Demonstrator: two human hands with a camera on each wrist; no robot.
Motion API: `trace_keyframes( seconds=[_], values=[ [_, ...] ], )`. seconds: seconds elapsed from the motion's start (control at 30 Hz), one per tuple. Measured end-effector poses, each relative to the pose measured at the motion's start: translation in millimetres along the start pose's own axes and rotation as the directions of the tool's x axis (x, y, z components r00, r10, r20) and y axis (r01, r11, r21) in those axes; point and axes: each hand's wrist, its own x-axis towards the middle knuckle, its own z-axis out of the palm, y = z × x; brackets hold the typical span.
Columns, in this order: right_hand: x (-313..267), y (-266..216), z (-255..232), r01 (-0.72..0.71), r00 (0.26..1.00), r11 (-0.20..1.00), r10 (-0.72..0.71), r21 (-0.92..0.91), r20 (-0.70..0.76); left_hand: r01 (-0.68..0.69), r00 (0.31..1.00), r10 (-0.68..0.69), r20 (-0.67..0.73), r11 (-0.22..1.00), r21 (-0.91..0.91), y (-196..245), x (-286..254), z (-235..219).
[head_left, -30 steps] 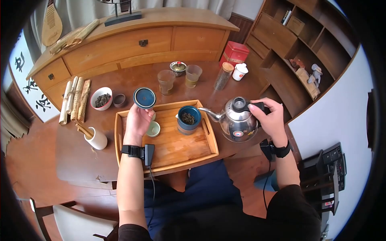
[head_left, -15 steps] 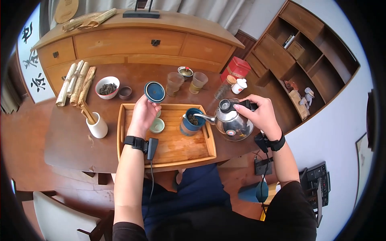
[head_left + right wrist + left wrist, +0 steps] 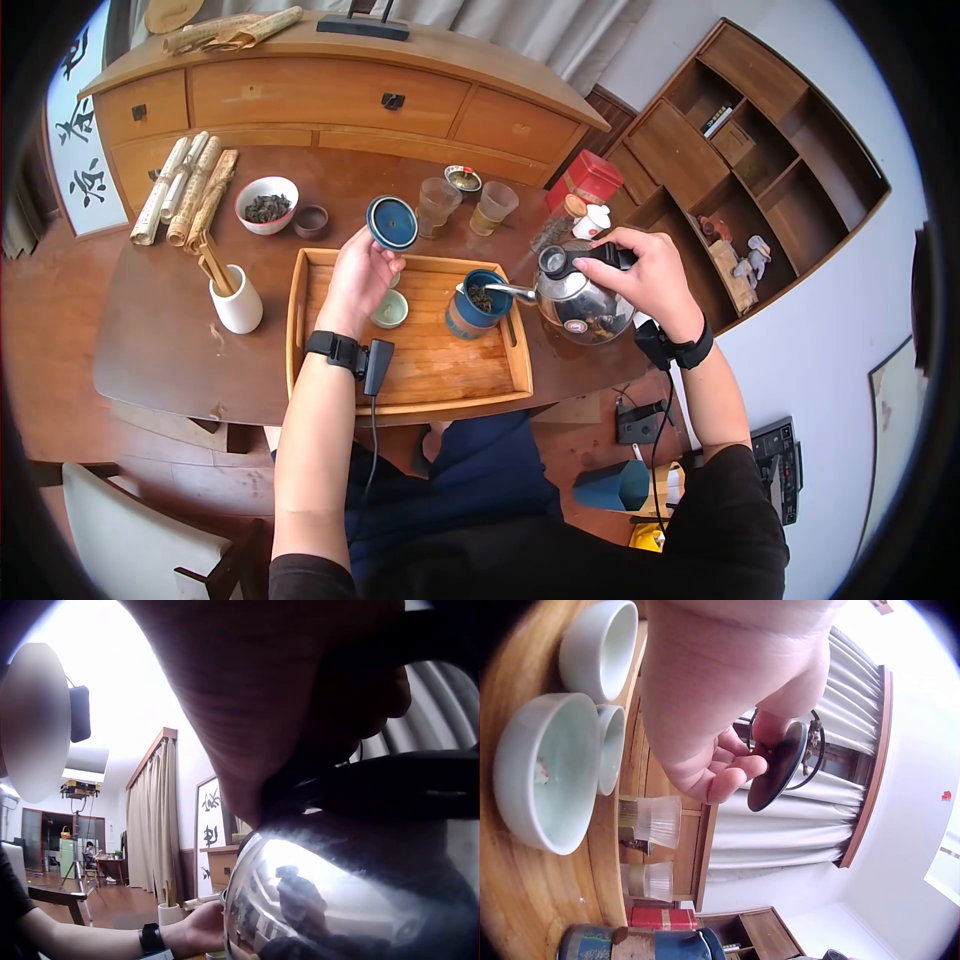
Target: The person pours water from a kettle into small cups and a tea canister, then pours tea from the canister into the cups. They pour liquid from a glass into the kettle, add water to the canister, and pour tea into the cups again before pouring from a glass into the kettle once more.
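My left hand (image 3: 362, 278) pinches a round blue lid (image 3: 392, 222) above the far left part of the wooden tray (image 3: 430, 385). In the left wrist view the lid stands steeply tilted, held between thumb and fingers. My right hand (image 3: 648, 285) grips the black handle of a shiny kettle (image 3: 590, 305), just beyond the tray's right end. The kettle's spout tip overlaps the mouth of a blue cup (image 3: 470, 320) with dark tea leaves inside. Pale green cups (image 3: 562, 772) sit on the tray below my left hand.
Behind the tray stand two glasses (image 3: 437, 208), a red tin (image 3: 584, 180) and a white lidded jar (image 3: 594, 221). To the left are a bowl of tea leaves (image 3: 267, 207), a small dark cup (image 3: 311, 220), bamboo scrolls (image 3: 185, 190) and a white holder with wooden tools (image 3: 237, 305).
The kettle has moved left, bringing its spout from beside the blue cup to over its mouth. The lid has turned slightly in my left hand. The head view has shifted.
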Motion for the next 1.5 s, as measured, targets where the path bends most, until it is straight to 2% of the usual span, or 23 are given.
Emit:
trace_keyframes(
  seconds=[0.13,0.4,0.9,1.13,1.43,1.5],
  values=[
    [4,-3,-4,-0.029,0.998,0.999,0.031,-0.045,0.048,0.001,1.000,-0.001,0.017,1.000,-0.012,-1,0,0],
    [14,-13,-15,0.087,0.995,0.988,-0.079,-0.131,0.065,-0.007,1.000,0.007,0.030,1.000,0.002,-2,1,-3],
    [22,-16,-24,0.203,0.977,0.949,-0.178,-0.242,0.121,-0.002,1.000,0.002,0.013,1.000,0.026,-1,-1,1],
    [23,-15,-22,0.232,0.973,0.945,-0.219,-0.229,0.078,0.002,1.000,-0.002,0.011,1.000,0.026,-1,0,0],
    [25,-18,-24,0.279,0.960,0.934,-0.264,-0.222,0.097,0.004,1.000,-0.004,-0.006,1.000,0.023,-2,1,0],
    [26,-21,-26,0.286,0.957,0.918,-0.258,-0.274,0.135,0.004,1.000,-0.004,0.002,1.000,0.025,-2,0,-1]
  ],
)
